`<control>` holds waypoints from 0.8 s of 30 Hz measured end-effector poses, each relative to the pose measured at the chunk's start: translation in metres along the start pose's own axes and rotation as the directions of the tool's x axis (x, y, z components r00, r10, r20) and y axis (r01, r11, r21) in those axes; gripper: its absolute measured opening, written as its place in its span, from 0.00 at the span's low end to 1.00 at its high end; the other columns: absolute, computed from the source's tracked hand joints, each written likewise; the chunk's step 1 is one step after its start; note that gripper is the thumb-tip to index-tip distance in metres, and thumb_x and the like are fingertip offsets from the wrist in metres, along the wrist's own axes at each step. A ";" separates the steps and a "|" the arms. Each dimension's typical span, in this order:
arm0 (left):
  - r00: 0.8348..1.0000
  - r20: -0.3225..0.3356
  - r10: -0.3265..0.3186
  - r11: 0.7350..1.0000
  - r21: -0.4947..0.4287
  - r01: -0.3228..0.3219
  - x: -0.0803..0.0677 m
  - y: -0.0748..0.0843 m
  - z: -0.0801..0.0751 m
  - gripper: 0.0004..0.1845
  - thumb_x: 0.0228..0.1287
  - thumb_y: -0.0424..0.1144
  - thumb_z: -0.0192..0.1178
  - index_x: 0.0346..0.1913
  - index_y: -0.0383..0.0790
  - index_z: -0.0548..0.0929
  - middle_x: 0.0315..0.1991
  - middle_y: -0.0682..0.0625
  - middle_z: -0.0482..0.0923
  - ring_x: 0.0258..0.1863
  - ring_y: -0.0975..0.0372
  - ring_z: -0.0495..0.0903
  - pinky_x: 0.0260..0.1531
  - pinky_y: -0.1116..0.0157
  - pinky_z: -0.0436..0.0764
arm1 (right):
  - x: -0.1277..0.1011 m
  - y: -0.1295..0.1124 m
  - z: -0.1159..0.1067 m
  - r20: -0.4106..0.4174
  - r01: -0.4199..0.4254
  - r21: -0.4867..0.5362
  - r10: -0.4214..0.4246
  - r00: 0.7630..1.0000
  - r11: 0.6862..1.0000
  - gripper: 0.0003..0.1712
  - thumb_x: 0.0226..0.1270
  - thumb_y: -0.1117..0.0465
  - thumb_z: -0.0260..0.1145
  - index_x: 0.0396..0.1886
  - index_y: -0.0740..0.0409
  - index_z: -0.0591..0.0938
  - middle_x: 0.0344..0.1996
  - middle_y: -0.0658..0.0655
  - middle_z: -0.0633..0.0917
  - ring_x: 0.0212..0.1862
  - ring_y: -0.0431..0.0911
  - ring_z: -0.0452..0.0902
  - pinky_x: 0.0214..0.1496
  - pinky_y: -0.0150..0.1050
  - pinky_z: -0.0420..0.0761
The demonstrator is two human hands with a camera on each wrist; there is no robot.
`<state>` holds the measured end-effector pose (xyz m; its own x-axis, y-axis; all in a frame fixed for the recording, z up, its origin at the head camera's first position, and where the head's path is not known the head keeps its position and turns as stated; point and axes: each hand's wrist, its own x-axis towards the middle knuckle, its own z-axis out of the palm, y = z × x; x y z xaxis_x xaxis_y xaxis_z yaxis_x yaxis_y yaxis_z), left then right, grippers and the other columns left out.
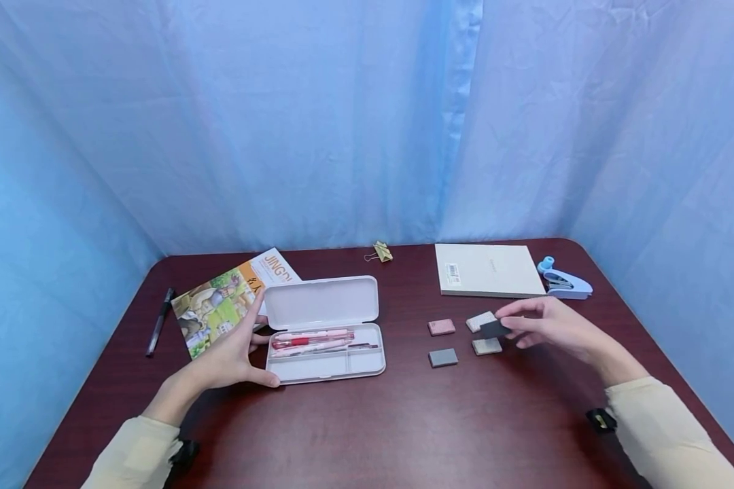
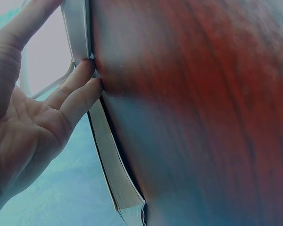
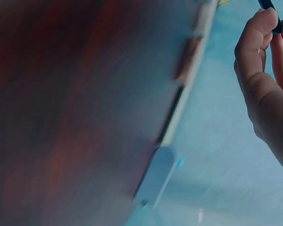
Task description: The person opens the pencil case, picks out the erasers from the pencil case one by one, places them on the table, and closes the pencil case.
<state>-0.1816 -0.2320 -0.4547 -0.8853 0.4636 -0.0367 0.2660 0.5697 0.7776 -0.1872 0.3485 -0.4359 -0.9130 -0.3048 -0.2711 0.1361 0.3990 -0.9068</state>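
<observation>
Pinching a dark eraser (image 1: 494, 329) between thumb and fingertips, the right hand (image 1: 550, 326) hovers just above the worktop (image 1: 367, 421), over toward its right side. You can catch the dark tip of it by the fingers in the right wrist view too (image 3: 269, 9).

Left hand (image 1: 232, 356) is spread, fingers straight, thumb and fingers bracing the left end of the open white case (image 1: 325, 350), which sits near the middle of the worktop with its lid flipped back. Pink and red pens (image 1: 310, 339) fill the rear slot; the front compartments look bare.

So the case lies to the left of the eraser, long axis running left-right, parallel to the front edge. The left hand is the one touching it, the right is well apart from it.

Three more erasers (image 1: 443, 357) lie on the worktop just beside the right hand. Further back: a cream notebook (image 1: 488, 269), a blue stapler (image 1: 565, 282) toward the right rear corner, a binder clip (image 1: 380, 252), a booklet (image 1: 232, 299) and a black pen (image 1: 159, 321) on the left.
</observation>
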 end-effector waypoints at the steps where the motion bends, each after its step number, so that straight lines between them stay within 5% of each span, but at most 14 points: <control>1: 1.000 0.000 0.000 1.000 0.000 0.000 0.000 0.000 0.000 0.79 0.42 0.49 0.85 0.82 0.51 0.29 0.70 0.34 0.63 0.62 0.46 0.78 0.60 0.46 0.75 | -0.001 0.004 -0.004 0.003 -0.011 -0.004 0.011 1.000 1.000 0.27 0.70 0.56 0.71 0.62 0.67 0.80 0.56 0.65 0.83 0.47 0.57 0.84 0.47 0.47 0.86; 18: 1.000 0.008 -0.013 1.000 -0.011 0.013 -0.001 0.001 0.000 0.79 0.42 0.49 0.85 0.82 0.52 0.28 0.70 0.34 0.62 0.63 0.45 0.77 0.61 0.45 0.74 | -0.008 0.037 -0.034 0.008 -0.167 -0.055 0.168 0.986 0.984 0.27 0.74 0.57 0.67 0.63 0.73 0.77 0.39 0.60 0.84 0.39 0.50 0.82 0.41 0.45 0.87; 24: 1.000 0.007 -0.023 1.000 -0.003 0.023 -0.001 0.001 0.000 0.79 0.42 0.50 0.85 0.81 0.57 0.28 0.70 0.34 0.61 0.63 0.46 0.76 0.61 0.45 0.74 | -0.009 0.035 -0.034 0.006 -0.175 -0.046 0.175 0.984 0.984 0.29 0.74 0.57 0.66 0.66 0.73 0.74 0.41 0.60 0.85 0.39 0.50 0.83 0.42 0.45 0.87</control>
<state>-0.1804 -0.2319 -0.4538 -0.8887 0.4546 -0.0592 0.2439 0.5782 0.7786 -0.1876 0.3949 -0.4546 -0.8725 -0.2355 -0.4281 0.2760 0.4853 -0.8296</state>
